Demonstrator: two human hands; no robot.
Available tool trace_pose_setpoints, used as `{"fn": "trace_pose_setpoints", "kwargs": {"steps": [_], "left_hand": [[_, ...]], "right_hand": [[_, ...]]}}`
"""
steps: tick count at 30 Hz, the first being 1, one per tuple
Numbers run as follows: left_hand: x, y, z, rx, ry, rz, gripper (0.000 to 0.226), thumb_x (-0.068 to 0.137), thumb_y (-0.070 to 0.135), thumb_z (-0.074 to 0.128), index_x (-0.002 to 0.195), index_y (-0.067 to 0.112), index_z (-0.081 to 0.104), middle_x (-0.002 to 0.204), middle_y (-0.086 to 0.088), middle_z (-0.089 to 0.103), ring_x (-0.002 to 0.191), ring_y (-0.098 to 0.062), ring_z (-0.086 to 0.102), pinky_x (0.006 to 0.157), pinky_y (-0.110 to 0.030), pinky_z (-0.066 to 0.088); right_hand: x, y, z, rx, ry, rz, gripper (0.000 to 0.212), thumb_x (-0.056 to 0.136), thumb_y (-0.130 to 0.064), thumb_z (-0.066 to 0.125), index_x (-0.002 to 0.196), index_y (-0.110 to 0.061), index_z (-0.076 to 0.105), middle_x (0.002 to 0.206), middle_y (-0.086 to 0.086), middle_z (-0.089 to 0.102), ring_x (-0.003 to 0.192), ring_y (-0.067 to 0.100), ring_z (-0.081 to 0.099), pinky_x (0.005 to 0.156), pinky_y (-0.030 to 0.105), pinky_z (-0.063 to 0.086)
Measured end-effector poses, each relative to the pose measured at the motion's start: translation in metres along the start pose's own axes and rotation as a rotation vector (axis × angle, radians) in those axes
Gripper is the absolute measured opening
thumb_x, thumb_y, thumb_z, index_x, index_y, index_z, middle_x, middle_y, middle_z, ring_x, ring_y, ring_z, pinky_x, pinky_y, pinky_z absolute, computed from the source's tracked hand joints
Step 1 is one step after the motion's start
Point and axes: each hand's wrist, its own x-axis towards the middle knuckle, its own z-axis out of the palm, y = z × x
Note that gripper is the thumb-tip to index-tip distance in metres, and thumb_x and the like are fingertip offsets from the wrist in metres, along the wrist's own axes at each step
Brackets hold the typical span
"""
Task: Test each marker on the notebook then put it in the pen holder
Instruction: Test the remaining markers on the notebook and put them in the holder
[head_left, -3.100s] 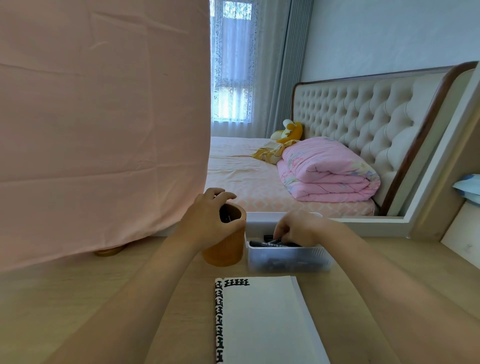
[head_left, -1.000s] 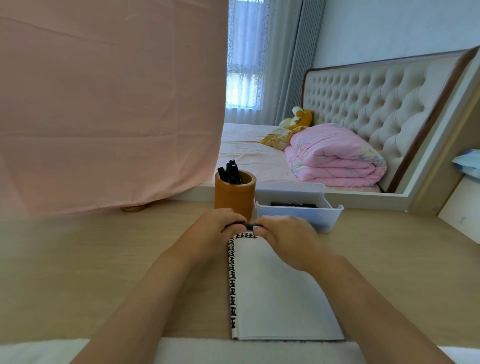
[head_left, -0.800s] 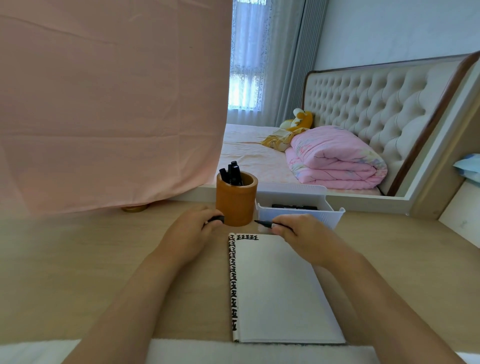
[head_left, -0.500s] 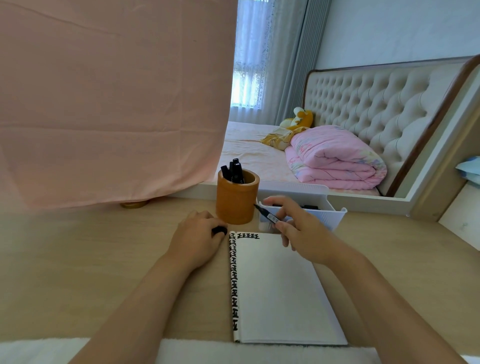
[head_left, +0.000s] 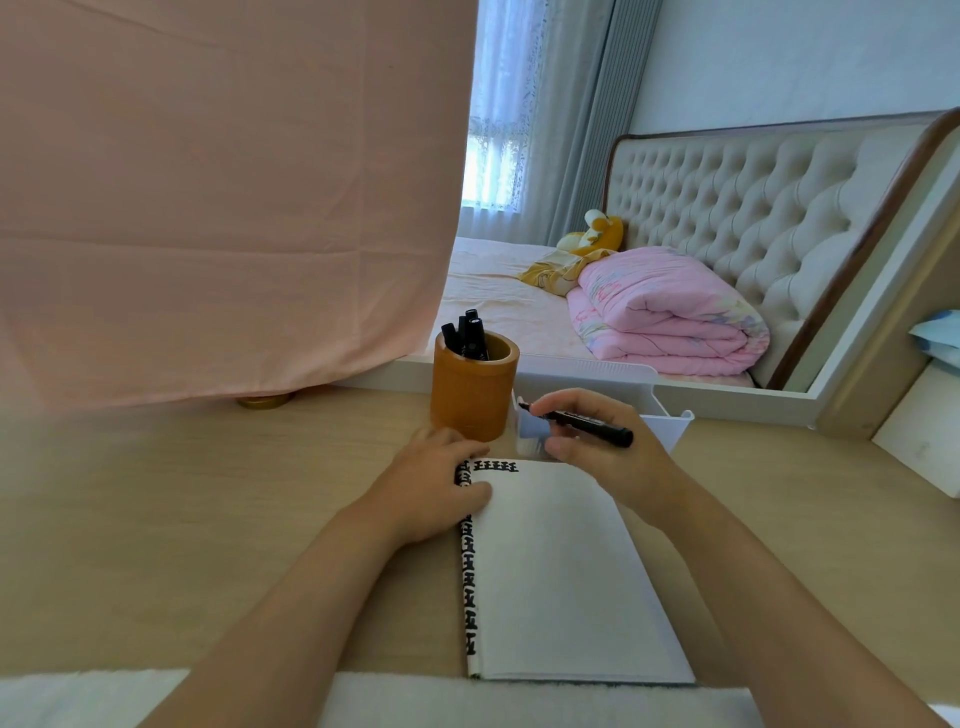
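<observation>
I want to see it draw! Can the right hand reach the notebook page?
Probably yes. The right hand holds the marker by the top of the notebook, and nothing lies between them.

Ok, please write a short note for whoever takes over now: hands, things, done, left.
Right hand grips an uncapped black marker by the far edge of the white notebook. Left hand lies on its top left corner; cap not in sight. Done: black test marks on the page, several markers in the orange-brown round pen holder. Left: test this one, cap, store; check the white plastic bin.
</observation>
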Motion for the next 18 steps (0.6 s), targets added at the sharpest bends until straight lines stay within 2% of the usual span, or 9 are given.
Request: {"fn": "trace_pose_setpoints", "kwargs": {"steps": [2,4,6,8,10,14,18], "left_hand": [[0.0,0.0,0.0,-0.016,-0.027,-0.021,0.063,0.081,0.05,0.051,0.141,0.035,0.048,0.137,0.012,0.045,0.127,-0.007,0.025,0.107,-0.031,0.028],[0.0,0.001,0.0,-0.015,-0.027,-0.023,0.057,0.085,0.047,0.056,0.14,0.036,0.048,0.136,0.013,0.044,0.127,-0.006,0.025,0.107,-0.031,0.028],[0.001,0.002,0.0,0.006,-0.024,-0.02,0.054,0.087,0.044,0.058,0.14,0.037,0.049,0.136,0.012,0.044,0.127,-0.007,0.026,0.107,-0.031,0.029],[0.002,0.002,0.001,0.02,-0.027,-0.026,0.055,0.088,0.045,0.059,0.14,0.037,0.048,0.137,0.011,0.043,0.128,-0.009,0.026,0.106,-0.032,0.028],[0.002,0.002,0.001,0.023,-0.026,-0.038,0.055,0.087,0.046,0.059,0.14,0.037,0.048,0.137,0.011,0.043,0.129,-0.009,0.026,0.106,-0.031,0.028],[0.002,0.006,0.006,0.019,0.028,-0.064,0.053,0.087,0.05,0.058,0.138,0.041,0.048,0.136,0.011,0.046,0.128,-0.011,0.028,0.103,-0.031,0.03],[0.003,0.014,0.01,0.046,0.081,-0.088,0.047,0.086,0.055,0.058,0.131,0.044,0.054,0.128,0.012,0.048,0.122,-0.012,0.031,0.102,-0.031,0.032]], "right_hand": [[0.0,0.003,0.001,0.054,0.033,0.032,0.007,0.09,-0.015,0.067,0.091,-0.021,0.071,0.078,0.003,0.065,0.072,0.021,0.059,0.068,0.032,0.054],[0.001,0.007,0.003,0.097,0.056,0.082,0.015,0.099,-0.01,0.055,0.094,-0.012,0.069,0.069,0.012,0.06,0.059,0.027,0.055,0.053,0.032,0.047],[-0.001,0.012,0.006,0.117,0.067,0.147,0.019,0.1,-0.004,0.051,0.101,-0.011,0.068,0.071,0.012,0.062,0.058,0.028,0.061,0.046,0.028,0.045],[-0.003,0.019,0.011,0.044,0.097,0.177,0.017,0.094,-0.003,0.057,0.098,-0.014,0.07,0.073,0.009,0.068,0.06,0.019,0.066,0.046,0.024,0.045],[-0.003,0.025,0.015,-0.052,0.134,0.207,0.013,0.088,-0.004,0.064,0.091,-0.015,0.071,0.069,0.006,0.07,0.056,0.01,0.063,0.052,0.019,0.046],[0.0,0.029,0.019,-0.076,0.168,0.243,0.006,0.087,-0.008,0.065,0.087,-0.012,0.069,0.069,0.006,0.07,0.058,0.014,0.066,0.059,0.024,0.053],[0.003,0.031,0.021,-0.1,0.178,0.25,0.009,0.086,-0.012,0.068,0.077,-0.015,0.069,0.071,0.008,0.071,0.055,0.015,0.062,0.055,0.028,0.052]]}}
